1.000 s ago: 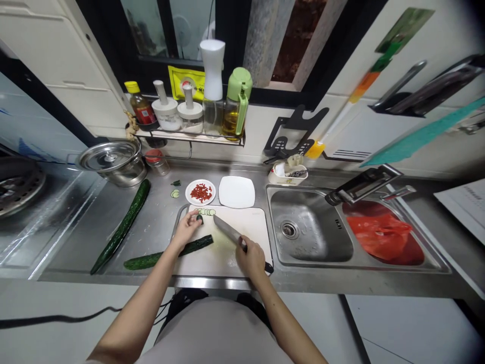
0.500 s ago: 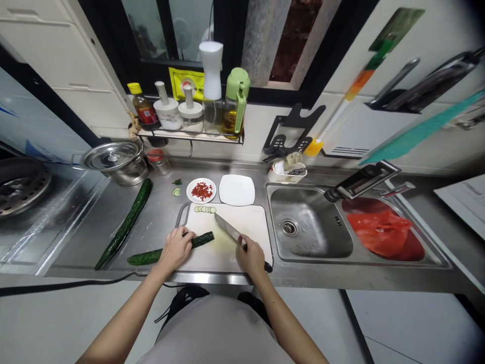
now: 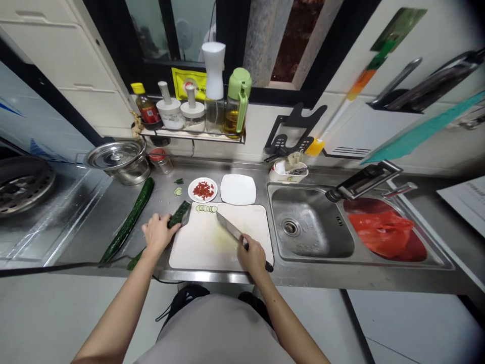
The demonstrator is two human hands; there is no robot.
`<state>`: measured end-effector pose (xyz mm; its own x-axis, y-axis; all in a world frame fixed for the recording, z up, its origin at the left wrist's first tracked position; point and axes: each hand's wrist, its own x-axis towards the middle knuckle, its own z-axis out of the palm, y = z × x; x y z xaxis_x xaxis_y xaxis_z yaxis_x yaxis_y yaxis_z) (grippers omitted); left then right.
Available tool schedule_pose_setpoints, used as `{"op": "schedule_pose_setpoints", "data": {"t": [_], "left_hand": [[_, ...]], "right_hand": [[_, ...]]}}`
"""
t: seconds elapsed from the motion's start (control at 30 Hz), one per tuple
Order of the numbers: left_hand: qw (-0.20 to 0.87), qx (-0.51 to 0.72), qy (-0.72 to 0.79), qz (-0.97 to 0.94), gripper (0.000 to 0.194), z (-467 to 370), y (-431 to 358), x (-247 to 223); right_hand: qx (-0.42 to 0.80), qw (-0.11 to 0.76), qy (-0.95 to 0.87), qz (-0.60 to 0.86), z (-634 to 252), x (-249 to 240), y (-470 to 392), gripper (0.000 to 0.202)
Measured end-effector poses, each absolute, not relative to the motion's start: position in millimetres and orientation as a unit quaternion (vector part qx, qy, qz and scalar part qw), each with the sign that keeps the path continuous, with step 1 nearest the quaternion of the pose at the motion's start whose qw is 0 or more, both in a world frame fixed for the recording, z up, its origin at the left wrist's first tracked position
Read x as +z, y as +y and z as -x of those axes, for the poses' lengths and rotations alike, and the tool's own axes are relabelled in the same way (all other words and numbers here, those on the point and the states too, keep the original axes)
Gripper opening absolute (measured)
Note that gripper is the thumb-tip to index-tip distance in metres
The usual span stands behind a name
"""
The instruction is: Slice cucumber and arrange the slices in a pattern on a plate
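Observation:
My left hand (image 3: 158, 233) grips a dark green cucumber (image 3: 179, 214) with a cut end, tilted at the left edge of the white cutting board (image 3: 204, 247). Part of the cucumber is hidden under the hand and forearm. In my right hand (image 3: 251, 257) is a kitchen knife (image 3: 229, 226), its blade pointing up and left above the board. A row of thin cucumber slices (image 3: 206, 208) lies along the board's top edge. Left of the board, a whole cucumber (image 3: 129, 220) rests on the steel counter.
Behind the board stand a plate of chopped red pieces (image 3: 203, 190) and a white square plate (image 3: 238, 189). A lidded steel pot (image 3: 121, 162) is at the back left. To the right are a sink (image 3: 310, 227) and a red plastic bag (image 3: 382, 232).
My left hand has moved left and slightly up with the cucumber, swinging its cut end upward off the middle of the board. The right hand and knife have hardly moved.

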<state>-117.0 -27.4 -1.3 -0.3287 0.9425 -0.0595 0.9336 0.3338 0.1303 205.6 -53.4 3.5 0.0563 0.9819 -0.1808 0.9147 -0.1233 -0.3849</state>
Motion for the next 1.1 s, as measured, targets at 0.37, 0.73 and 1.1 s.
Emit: {"op": "schedule_pose_setpoints", "data": {"t": [0.37,0.73,1.1], "left_hand": [[0.048,-0.001,0.893,-0.448,0.054,142.7,12.6,-22.9],[0.161,0.184,0.838,-0.488,0.041,81.7,-0.3,-5.5],[0.694,0.484,0.479,-0.233,0.047,33.2,-16.0,-16.1]], "right_hand": [[0.210,0.098,-0.659,0.715,-209.0,-2.6,-52.7,0.031],[0.219,0.086,-0.649,0.724,-207.9,2.5,-52.0,0.033],[0.219,0.081,-0.654,0.720,-210.3,-0.6,-50.8,0.034]]}}
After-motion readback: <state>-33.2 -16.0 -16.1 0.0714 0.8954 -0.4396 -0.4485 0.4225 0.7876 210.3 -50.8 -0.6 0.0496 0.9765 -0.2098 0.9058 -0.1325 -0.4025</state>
